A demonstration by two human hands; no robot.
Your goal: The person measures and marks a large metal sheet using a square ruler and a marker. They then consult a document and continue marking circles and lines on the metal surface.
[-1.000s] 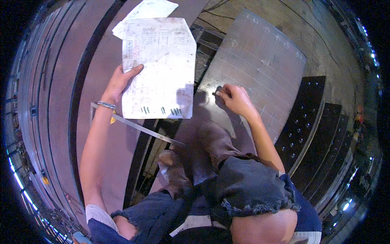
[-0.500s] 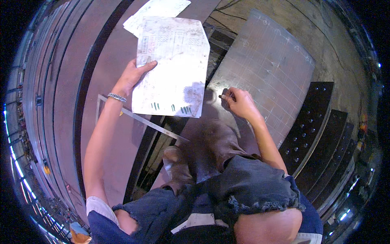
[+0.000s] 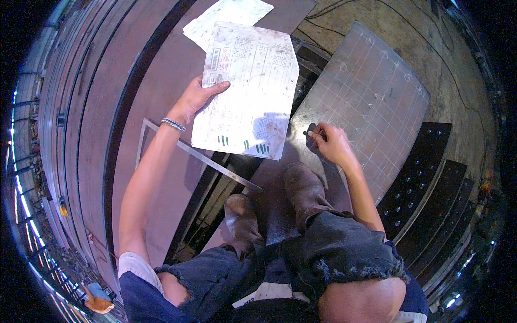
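My left hand grips the left edge of a smudged sheaf of printed papers, thumb on top and fingers hidden beneath. Short green strokes run along the papers' lower edge. In my right hand, fingertips are pinched on a short stub, dark at one end and pale by the fingers; its exact kind is unclear. That hand is just right of the papers, near the close left edge of a grey metal plate crossed by pale grid lines and circles. Whether the stub touches metal I cannot tell.
A metal carpenter's square lies left of my boots, across a dark gap between beams. More papers rest beyond the sheaf. Dark plates with holes are stacked at right. Cables trail on the far floor.
The whole view has shifted, so things appear farther right in the picture. Both hands keep their holds on the papers and the stub, with little other movement.
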